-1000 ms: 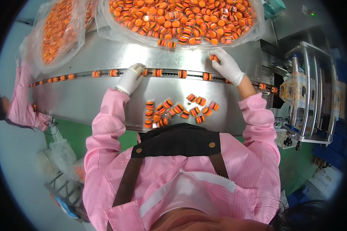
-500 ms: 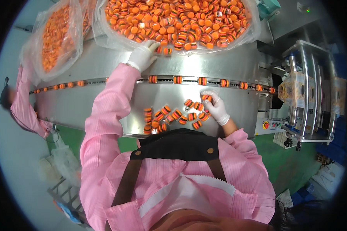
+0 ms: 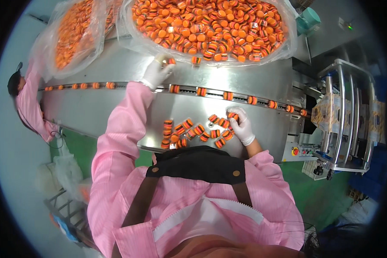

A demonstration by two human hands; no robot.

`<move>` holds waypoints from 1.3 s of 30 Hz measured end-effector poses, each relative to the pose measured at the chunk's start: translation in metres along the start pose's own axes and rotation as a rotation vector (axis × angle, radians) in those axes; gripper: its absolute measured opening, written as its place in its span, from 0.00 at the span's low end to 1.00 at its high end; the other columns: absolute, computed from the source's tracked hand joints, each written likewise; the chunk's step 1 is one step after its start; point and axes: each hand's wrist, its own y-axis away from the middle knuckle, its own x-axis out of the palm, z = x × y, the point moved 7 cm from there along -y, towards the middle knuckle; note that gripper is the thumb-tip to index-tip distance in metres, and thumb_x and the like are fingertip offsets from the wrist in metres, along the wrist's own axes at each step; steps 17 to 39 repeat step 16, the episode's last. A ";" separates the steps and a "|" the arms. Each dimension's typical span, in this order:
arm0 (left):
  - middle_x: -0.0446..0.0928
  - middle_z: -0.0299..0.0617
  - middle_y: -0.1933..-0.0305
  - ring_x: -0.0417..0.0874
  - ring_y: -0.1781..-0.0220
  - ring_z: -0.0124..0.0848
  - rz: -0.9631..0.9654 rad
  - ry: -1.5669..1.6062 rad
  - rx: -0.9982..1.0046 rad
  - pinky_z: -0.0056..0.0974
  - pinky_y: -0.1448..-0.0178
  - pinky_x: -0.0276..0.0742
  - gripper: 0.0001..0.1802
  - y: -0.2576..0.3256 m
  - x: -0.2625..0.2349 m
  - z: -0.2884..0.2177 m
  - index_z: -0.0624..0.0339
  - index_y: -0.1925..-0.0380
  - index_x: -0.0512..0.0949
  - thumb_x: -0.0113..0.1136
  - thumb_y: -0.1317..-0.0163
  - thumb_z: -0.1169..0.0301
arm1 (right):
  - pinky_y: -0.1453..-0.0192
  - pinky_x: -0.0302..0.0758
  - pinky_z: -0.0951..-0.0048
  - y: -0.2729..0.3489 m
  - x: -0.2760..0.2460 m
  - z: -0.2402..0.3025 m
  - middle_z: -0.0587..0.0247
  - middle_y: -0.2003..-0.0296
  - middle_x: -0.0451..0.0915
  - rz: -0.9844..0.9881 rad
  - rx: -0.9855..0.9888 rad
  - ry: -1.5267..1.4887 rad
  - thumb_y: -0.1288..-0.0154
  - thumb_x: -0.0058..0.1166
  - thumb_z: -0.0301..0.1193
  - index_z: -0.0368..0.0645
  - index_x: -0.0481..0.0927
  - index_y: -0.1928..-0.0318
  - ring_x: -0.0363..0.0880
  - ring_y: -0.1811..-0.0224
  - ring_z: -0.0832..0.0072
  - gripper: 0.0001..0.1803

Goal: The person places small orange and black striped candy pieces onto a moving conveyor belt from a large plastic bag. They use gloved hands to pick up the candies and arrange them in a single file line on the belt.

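My left hand (image 3: 155, 74), in a white glove, pinches a burger-shaped candy (image 3: 171, 61) with orange ends and dark layers. It is over the steel table, between the big candy heap and the conveyor slot. Another candy (image 3: 196, 60) lies loose at the heap's near edge. My right hand (image 3: 242, 127), also gloved, is closed round a candy (image 3: 233, 116) on the near side of the slot. Left of it, several loose candies (image 3: 196, 130) lie scattered close to my apron. Spaced candies (image 3: 228, 95) sit in the conveyor slot (image 3: 241, 99) that crosses the table.
A large clear bag (image 3: 293, 41) holding the candy heap (image 3: 219, 26) fills the far side; a second bag (image 3: 99, 47) stands far left. Beside it is another person (image 3: 29, 101) in pink. At right are a machine's roller frame (image 3: 340, 116), printed film, and a red button (image 3: 295, 151).
My left hand has drawn back from the heap's edge, with a candy now at its fingertips. My right hand still holds its candy near the slot. The whole view has shifted slightly.
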 end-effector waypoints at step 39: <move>0.82 0.42 0.61 0.83 0.69 0.29 0.241 -0.171 -0.547 0.32 0.62 0.82 0.13 0.060 -0.016 0.060 0.60 0.54 0.76 0.61 0.35 0.68 | 0.55 0.76 0.69 0.001 0.000 0.003 0.54 0.60 0.79 0.018 -0.001 0.078 0.46 0.49 0.19 0.38 0.79 0.59 0.79 0.61 0.64 0.13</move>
